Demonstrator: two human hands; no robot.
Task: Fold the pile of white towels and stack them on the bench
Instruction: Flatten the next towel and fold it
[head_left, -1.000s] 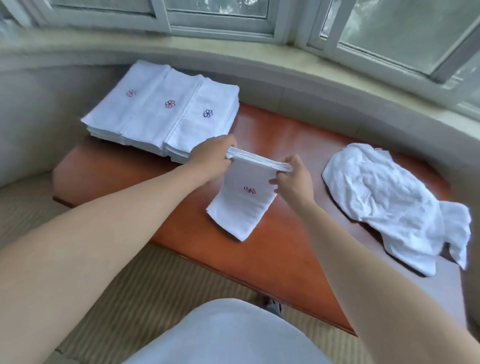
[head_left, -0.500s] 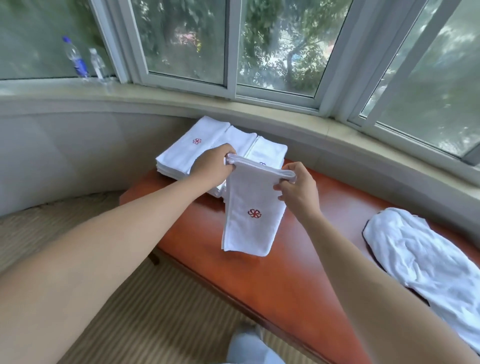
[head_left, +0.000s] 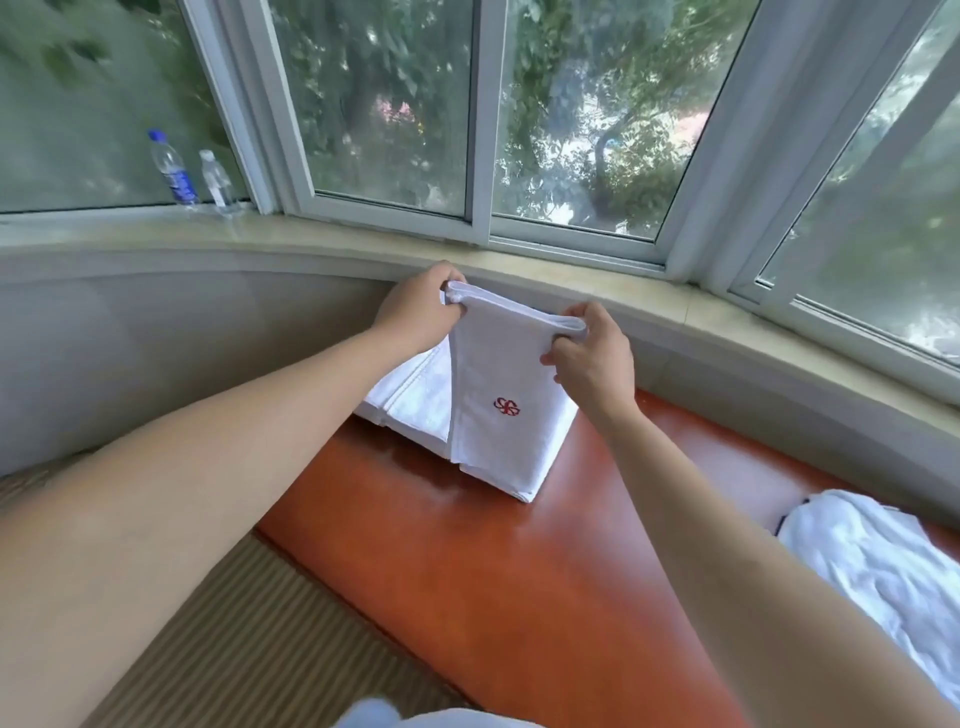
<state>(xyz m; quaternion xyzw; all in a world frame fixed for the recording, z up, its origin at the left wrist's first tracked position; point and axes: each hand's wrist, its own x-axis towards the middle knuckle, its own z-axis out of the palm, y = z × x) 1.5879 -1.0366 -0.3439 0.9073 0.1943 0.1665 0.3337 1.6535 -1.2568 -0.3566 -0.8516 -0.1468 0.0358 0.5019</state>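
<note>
Left hand, right hand each pinched top fold of folded towel, hanging over stack at table far left. Risk: layers slipping (uneven pinch), landing skewed on stack.

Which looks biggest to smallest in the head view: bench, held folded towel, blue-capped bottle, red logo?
1. bench
2. folded towel, held by left hand and right hand
3. blue-capped bottle, though it stands farther away, so apparent size only
4. red logo
</note>
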